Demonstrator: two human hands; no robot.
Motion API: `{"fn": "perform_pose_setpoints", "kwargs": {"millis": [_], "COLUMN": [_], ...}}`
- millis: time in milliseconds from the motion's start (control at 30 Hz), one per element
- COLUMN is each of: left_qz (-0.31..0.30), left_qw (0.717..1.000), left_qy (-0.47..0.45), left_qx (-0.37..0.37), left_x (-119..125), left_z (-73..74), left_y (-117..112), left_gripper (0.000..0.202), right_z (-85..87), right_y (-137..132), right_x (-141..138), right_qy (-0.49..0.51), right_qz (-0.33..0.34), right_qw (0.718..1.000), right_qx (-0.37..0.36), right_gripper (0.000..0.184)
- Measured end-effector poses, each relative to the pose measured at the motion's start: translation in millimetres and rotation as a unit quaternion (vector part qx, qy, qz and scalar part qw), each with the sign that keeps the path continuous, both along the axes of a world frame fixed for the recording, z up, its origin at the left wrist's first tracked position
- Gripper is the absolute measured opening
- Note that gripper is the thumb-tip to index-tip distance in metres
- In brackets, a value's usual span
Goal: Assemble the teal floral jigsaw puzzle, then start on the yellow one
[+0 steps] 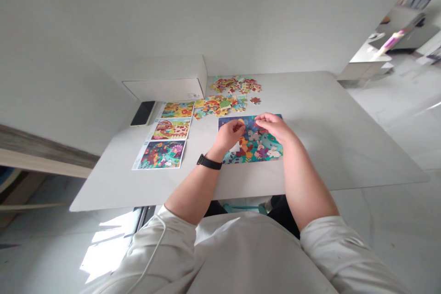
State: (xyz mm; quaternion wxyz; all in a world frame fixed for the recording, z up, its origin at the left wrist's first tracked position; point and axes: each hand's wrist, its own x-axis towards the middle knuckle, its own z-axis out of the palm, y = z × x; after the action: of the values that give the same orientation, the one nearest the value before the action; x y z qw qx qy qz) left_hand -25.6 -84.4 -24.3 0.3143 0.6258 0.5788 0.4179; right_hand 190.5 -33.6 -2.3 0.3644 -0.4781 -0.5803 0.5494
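A colourful jigsaw puzzle (263, 152) with animals and plants on a dark blue and teal ground lies on the table in front of me. A pale gap shows in its left part, near my left wrist. My left hand (231, 133) is over the upper left of the puzzle, fingers curled in a pinch; what they hold, if anything, is hidden. Over the upper right is my right hand (274, 126), its fingers stretched out loosely towards the left, with nothing visible in them. Both hands cover part of the picture.
Loose puzzle pieces lie in two heaps, a nearer pile (220, 105) and a farther pile (236, 84), with a single brown piece (255, 100) beside them. A printed picture sheet (161, 155), a phone (143, 113) and a white box (165, 88) are on the left of the table (344, 147).
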Motion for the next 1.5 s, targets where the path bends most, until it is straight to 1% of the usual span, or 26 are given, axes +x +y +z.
{"fn": "perform_pose_setpoints", "kwargs": {"millis": [133, 200, 333, 433, 500, 600, 733, 800, 900, 1033, 1100, 1167, 1267, 1367, 1500], "left_qz": [-0.012, -0.014, -0.008, -0.011, -0.016, -0.022, -0.025, -0.025, -0.021, -0.038, -0.056, -0.067, -0.060, -0.041, -0.038], "left_qw": [0.999, 0.999, 0.997, 0.994, 0.993, 0.992, 0.993, 0.994, 0.995, 0.998, 0.998, 0.997, 0.997, 0.995, 0.988], "left_qy": [0.040, 0.046, 0.061, 0.081, 0.091, 0.102, 0.100, 0.092, 0.079, 0.038, 0.015, -0.004, -0.036, -0.088, -0.149], "left_qx": [0.016, 0.020, 0.046, 0.068, 0.070, 0.067, 0.063, 0.058, 0.054, 0.043, 0.032, 0.024, 0.018, 0.004, -0.023], "left_x": [-0.2, -0.4, -1.3, -1.9, -1.8, -1.1, -0.3, -0.1, 0.6, 2.3, 2.8, 2.6, 1.2, 0.0, 0.8], "left_z": [-5.4, -6.3, -7.0, -8.5, -8.6, -6.3, -2.6, -1.9, -1.8, -2.2, -2.8, -3.6, -4.9, -5.9, -7.8], "left_y": [1.8, 2.1, 3.9, 5.4, 5.2, 3.3, 1.6, 1.4, 0.9, -0.6, -0.8, 0.0, 2.9, 5.9, 7.6], "left_gripper": [0.012, 0.013, 0.014, 0.014, 0.014, 0.014, 0.013, 0.013, 0.016, 0.027, 0.032, 0.033, 0.030, 0.029, 0.031], "right_z": [-3.5, -8.7, -21.1, -27.7, -30.3, -31.1, -24.4, -19.3, -15.0, -16.7, -16.5, -14.3, -9.9, -9.6, -15.8], "right_y": [1.2, 3.9, 11.9, 16.3, 17.7, 17.9, 15.8, 14.0, 12.0, 10.0, 8.0, 5.7, 4.2, 5.9, 9.0], "right_x": [1.6, 3.1, 7.9, 10.4, 10.6, 9.6, 10.4, 11.6, 11.6, 4.3, -0.9, -4.4, -4.2, -0.8, -0.1], "right_qy": [-0.021, -0.044, -0.103, -0.122, -0.133, -0.148, -0.131, -0.118, -0.098, -0.063, -0.047, -0.033, -0.018, -0.016, -0.039], "right_qz": [0.059, 0.070, 0.052, 0.036, 0.031, 0.027, 0.000, -0.015, -0.020, 0.018, 0.044, 0.058, 0.032, 0.005, 0.057], "right_qw": [0.998, 0.996, 0.993, 0.991, 0.990, 0.988, 0.989, 0.989, 0.988, 0.988, 0.989, 0.990, 0.993, 0.996, 0.995], "right_qx": [0.017, 0.025, 0.039, 0.034, 0.025, 0.024, 0.061, 0.085, 0.114, 0.139, 0.132, 0.123, 0.111, 0.091, 0.067], "right_gripper": [0.030, 0.028, 0.019, 0.019, 0.019, 0.019, 0.018, 0.017, 0.025, 0.036, 0.041, 0.043, 0.044, 0.043, 0.039]}}
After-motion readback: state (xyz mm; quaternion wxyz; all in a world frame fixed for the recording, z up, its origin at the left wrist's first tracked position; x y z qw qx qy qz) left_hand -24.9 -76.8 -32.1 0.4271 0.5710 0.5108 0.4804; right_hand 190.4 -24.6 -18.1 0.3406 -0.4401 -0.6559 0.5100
